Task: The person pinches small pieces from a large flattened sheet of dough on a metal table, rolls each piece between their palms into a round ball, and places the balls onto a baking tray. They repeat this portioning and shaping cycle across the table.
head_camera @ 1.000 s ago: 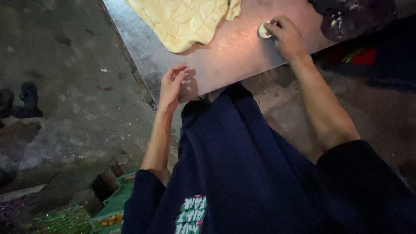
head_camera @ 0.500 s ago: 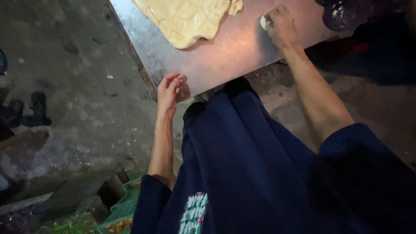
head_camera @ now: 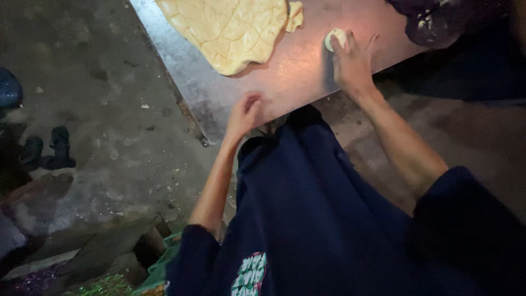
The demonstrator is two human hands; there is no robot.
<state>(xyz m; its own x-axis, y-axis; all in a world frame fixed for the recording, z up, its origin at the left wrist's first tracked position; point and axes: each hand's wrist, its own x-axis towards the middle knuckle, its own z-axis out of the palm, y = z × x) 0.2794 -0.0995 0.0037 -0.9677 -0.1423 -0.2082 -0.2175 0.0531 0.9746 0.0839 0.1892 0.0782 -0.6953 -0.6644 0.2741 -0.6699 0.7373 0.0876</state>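
Observation:
My right hand (head_camera: 353, 63) lies on a metal tabletop (head_camera: 296, 77), its fingertips curled over a small pale ball of dough (head_camera: 335, 38). My left hand (head_camera: 245, 112) rests with loosely curled fingers at the table's near edge and holds nothing. A large flat sheet of yellow dough (head_camera: 230, 30), scored with lines, is spread on the table beyond both hands. My dark blue shirt fills the lower middle of the view.
A dark bowl or pan (head_camera: 438, 19) sits at the table's far right. A pair of dark sandals (head_camera: 49, 148) lies on the concrete floor at left. A green crate (head_camera: 159, 268) and wooden planks (head_camera: 104, 246) are at bottom left.
The view has swung so the table sits lower and more central. My left hand has moved onto the table's edge. My right hand stays on the dough ball.

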